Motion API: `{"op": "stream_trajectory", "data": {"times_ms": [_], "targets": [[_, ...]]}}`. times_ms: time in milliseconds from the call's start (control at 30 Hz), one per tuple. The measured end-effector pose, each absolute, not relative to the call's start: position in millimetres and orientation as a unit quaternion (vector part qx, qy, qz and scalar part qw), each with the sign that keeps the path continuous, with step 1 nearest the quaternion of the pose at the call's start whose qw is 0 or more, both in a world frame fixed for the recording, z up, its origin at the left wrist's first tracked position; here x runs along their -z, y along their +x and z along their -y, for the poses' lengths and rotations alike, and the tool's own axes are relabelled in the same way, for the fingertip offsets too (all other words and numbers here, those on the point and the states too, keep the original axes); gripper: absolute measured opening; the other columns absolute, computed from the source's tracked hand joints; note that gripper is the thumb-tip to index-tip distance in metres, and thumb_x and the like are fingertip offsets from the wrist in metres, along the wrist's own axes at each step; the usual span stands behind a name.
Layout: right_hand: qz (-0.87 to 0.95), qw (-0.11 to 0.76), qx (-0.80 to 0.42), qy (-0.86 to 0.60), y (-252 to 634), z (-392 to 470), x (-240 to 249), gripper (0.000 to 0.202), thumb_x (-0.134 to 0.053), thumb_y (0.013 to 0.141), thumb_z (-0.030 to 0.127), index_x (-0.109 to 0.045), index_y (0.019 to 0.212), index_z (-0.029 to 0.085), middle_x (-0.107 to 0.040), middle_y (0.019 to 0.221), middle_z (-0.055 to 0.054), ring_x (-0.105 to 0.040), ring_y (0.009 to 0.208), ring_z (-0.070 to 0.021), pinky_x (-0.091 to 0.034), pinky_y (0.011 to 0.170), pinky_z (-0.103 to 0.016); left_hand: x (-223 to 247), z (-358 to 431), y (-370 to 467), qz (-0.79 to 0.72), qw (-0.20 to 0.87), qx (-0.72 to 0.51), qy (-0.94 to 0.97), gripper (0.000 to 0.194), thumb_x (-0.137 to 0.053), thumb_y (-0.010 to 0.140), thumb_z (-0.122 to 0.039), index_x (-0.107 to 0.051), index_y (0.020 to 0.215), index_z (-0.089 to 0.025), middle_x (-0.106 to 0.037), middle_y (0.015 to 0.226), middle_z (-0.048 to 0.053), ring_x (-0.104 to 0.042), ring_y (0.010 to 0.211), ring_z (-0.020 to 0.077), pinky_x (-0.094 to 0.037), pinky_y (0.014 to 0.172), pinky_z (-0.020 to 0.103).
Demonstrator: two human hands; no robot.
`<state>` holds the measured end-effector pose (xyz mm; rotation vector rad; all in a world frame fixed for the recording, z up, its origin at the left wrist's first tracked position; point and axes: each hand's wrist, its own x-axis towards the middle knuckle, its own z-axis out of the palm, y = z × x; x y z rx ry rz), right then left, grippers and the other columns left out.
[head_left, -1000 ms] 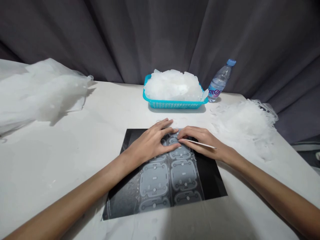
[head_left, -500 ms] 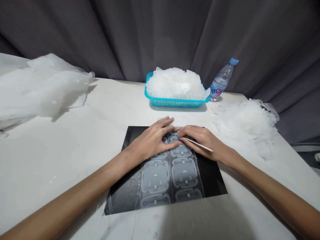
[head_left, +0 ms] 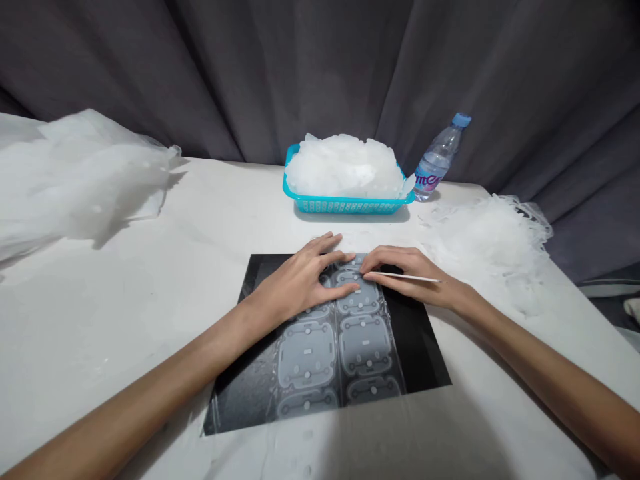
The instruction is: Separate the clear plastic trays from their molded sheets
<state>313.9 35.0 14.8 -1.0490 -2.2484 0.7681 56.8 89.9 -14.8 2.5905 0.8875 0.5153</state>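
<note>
A clear sheet with rounded-square translucent pieces [head_left: 307, 353] in two columns lies over a black mat [head_left: 420, 353]. My left hand [head_left: 307, 277] rests on the sheet's upper part, fingers spread, thumb and index finger on either side of a piece in the right column. Pinched in my right hand [head_left: 405, 273] is a thin white stick [head_left: 410, 277], its shaft pointing back to the right. The right fingertips are at that piece's upper edge, close to the left thumb and index finger. The stick's working tip is hidden by the fingers.
Behind the mat stands a blue plastic basket [head_left: 350, 205] heaped with translucent white pieces [head_left: 345, 167]. A water bottle [head_left: 433, 170] is beside it. Stringy clear scraps [head_left: 500, 233] are piled at right. Crumpled translucent plastic [head_left: 85, 173] lies at left. A grey curtain [head_left: 300, 73] hangs behind the table.
My right hand has shifted slightly, and the stick now lies flatter, closer to level. My left hand stays in place on the sheet. The whole view has moved a little.
</note>
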Motion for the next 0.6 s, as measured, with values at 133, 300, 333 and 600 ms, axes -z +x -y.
{"op": "stream_trajectory", "data": {"times_ms": [133,300,333,600], "targets": [[0.836,0.271,-0.278,-0.387,312,-35,-13,0.014,-0.058,0.107,0.030,-0.070,0.109,0.023,-0.074,0.109,-0.005,-0.070,0.101,-0.0200,-0.054,0.091,-0.034,14,-90,58,-0.316,0.184,-0.178,0.914,0.067,-0.066,0.094,-0.068,-0.066,0.143,-0.022,-0.045,0.167,0.014,-0.040,0.156,0.0331,-0.034,0.129,0.053],[0.853,0.264,-0.247,-0.377,311,-37,-10,0.017,-0.053,0.109,0.030,-0.068,0.112,0.023,-0.073,0.111,-0.006,-0.069,0.103,-0.0209,-0.054,0.093,-0.036,15,-91,57,-0.312,0.191,-0.188,0.911,0.068,-0.065,0.093,-0.069,-0.067,0.140,-0.020,-0.046,0.166,0.015,-0.041,0.155,0.0347,-0.035,0.129,0.054],[0.857,0.257,-0.242,-0.374,312,-38,-11,0.017,-0.052,0.109,0.030,-0.068,0.112,0.023,-0.073,0.111,-0.006,-0.069,0.104,-0.0210,-0.054,0.093,-0.036,15,-91,57,-0.312,0.190,-0.188,0.912,0.068,-0.064,0.093,-0.070,-0.067,0.140,-0.020,-0.046,0.166,0.015,-0.041,0.155,0.0346,-0.035,0.129,0.054],[0.822,0.255,-0.286,-0.421,334,-34,-30,0.018,-0.059,0.106,0.035,-0.072,0.105,0.023,-0.075,0.107,-0.006,-0.070,0.096,-0.0208,-0.056,0.087,-0.034,14,-94,56,-0.316,0.191,-0.178,0.912,0.068,-0.063,0.093,-0.071,-0.067,0.142,-0.023,-0.045,0.166,0.014,-0.041,0.155,0.0354,-0.035,0.128,0.055]]}}
